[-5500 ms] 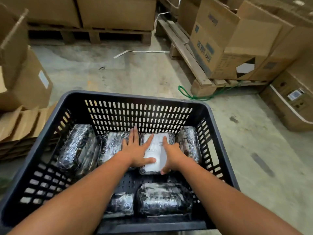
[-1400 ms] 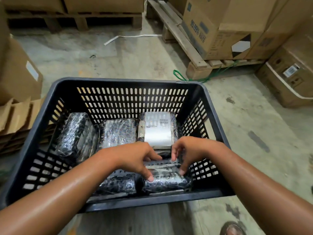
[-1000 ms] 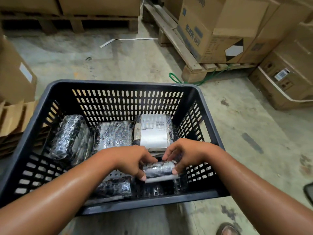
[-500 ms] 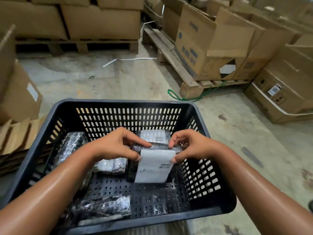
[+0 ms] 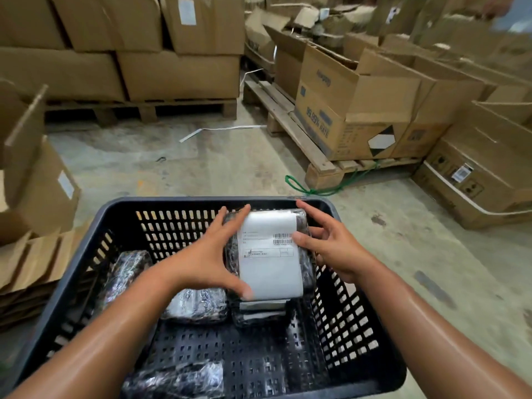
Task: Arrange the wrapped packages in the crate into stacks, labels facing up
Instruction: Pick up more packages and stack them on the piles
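Observation:
A black slotted crate stands on the floor in front of me. At its far right a stack of wrapped packages rises, and the top package lies flat with its white label facing up. My left hand presses against its left side, thumb under the near corner. My right hand touches its right side with fingers spread. Other foil-wrapped packages lie label-down: one at the far left, one in the middle, one at the near edge.
Cardboard boxes on wooden pallets surround the crate at the back and right. An open carton sits on the right pallet, a green cord trails beside it. Flattened cardboard lies left of the crate. The floor is bare concrete.
The package I picked from the near right of the crate has been turned label-up and laid on top of the far-right stack. Both hands moved forward with it. The camera tilted up.

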### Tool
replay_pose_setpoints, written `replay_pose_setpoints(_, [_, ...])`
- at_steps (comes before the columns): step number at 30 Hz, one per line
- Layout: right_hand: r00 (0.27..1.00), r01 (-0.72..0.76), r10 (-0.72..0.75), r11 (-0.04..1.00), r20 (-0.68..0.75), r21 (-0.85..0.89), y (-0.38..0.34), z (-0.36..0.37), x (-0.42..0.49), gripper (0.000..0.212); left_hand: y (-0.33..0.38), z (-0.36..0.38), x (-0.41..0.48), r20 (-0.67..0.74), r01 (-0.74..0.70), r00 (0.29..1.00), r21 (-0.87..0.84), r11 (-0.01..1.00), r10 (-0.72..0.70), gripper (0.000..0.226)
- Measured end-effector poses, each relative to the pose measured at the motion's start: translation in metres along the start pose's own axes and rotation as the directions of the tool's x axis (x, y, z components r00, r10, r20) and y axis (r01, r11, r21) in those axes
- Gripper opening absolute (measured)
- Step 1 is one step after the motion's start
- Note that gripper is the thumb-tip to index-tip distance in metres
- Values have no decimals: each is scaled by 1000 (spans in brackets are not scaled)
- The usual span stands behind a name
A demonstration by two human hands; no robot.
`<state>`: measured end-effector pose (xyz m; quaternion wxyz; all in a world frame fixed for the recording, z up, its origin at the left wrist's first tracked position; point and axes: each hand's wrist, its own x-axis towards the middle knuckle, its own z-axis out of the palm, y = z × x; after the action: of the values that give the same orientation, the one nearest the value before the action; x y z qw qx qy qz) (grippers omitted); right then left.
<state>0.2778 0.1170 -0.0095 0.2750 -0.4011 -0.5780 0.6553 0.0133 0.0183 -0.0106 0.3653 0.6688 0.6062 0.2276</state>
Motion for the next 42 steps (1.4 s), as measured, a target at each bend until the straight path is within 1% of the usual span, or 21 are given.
replay_pose_setpoints(1, [1000, -24, 24, 1000, -15, -11, 1, 0, 1, 74, -3, 8, 0, 43, 3, 999, 53, 999, -5, 156])
replay_pose_setpoints(2, [998, -49, 48, 999, -33, -17, 2, 1, 1, 72, -7, 16, 0, 70, 4, 998, 101, 995, -11, 162])
replay_pose_setpoints(3, [996, -69, 68, 998, -59, -15, 4, 1, 2, 69, -10, 23, 1, 77, 1, 997, 146, 989, -12, 164])
replay_pose_setpoints(5, [989, -94, 90, 995, -117, -22, 8, 2, 6, 67, -15, 33, 5, 43, 7, 999, 207, 978, -16, 164])
replay_pose_setpoints(6, [986, -100, 89, 992, -141, -75, 11, 3, 9, 67, -18, 37, 8, 34, 21, 999, 203, 979, -29, 161])
replay_pose_setpoints(7, [984, -108, 81, 978, -156, -176, 13, 2, 13, 69, -21, 40, 13, 38, 40, 998, 171, 984, -48, 158])
replay_pose_setpoints(8, [987, -109, 67, 948, -146, -298, 16, 1, 15, 75, -24, 43, 18, 46, 60, 997, 126, 990, -67, 155])
replay_pose_setpoints(9, [993, -95, 59, 913, -102, -397, 18, 3, 15, 86, -26, 45, 21, 51, 73, 996, 87, 994, -78, 154])
replay_pose_setpoints(11, [995, -68, 97, 853, 31, -518, 24, 7, 14, 118, -33, 47, 24, 44, 79, 996, 47, 996, -81, 152])
replay_pose_setpoints(12, [990, -63, 125, 824, 73, -563, 28, 9, 15, 130, -37, 47, 24, 42, 79, 996, 41, 996, -80, 152])
replay_pose_setpoints(13, [986, -60, 141, 803, 91, -593, 33, 10, 17, 138, -40, 48, 25, 41, 84, 995, 43, 996, -86, 152])
replay_pose_setpoints(16, [978, -74, 183, 744, 96, -664, 41, 15, 25, 151, -49, 50, 31, 21, 113, 993, 76, 991, -115, 155])
replay_pose_setpoints(18, [965, -84, 241, 656, 102, -750, 43, 18, 30, 155, -54, 54, 35, 1, 120, 993, 105, 987, -121, 155])
replay_pose_setpoints(20, [954, -99, 286, 579, 88, -810, 43, 21, 36, 156, -58, 60, 38, 6, 132, 991, 98, 986, -133, 154])
replay_pose_setpoints(26, [937, -113, 344, 468, 63, -876, 42, 20, 54, 163, -72, 68, 44, 64, 170, 982, 80, 982, -175, 165])
replay_pose_setpoints(29, [921, -133, 387, 404, 38, -905, 43, 23, 63, 169, -77, 64, 47, 113, 158, 980, 70, 985, -165, 162])
replay_pose_setpoints(33, [903, -153, 429, 335, 6, -930, 41, 28, 72, 177, -81, 67, 47, 95, 162, 981, 73, 984, -168, 158])
replay_pose_setpoints(36, [897, -155, 441, 328, 6, -932, 39, 29, 73, 178, -82, 69, 47, 78, 160, 983, 59, 985, -165, 158])
replay_pose_setpoints(42, [913, -165, 407, 404, 16, -900, 35, 26, 58, 172, -77, 67, 40, 72, 171, 983, -1, 985, -170, 157])
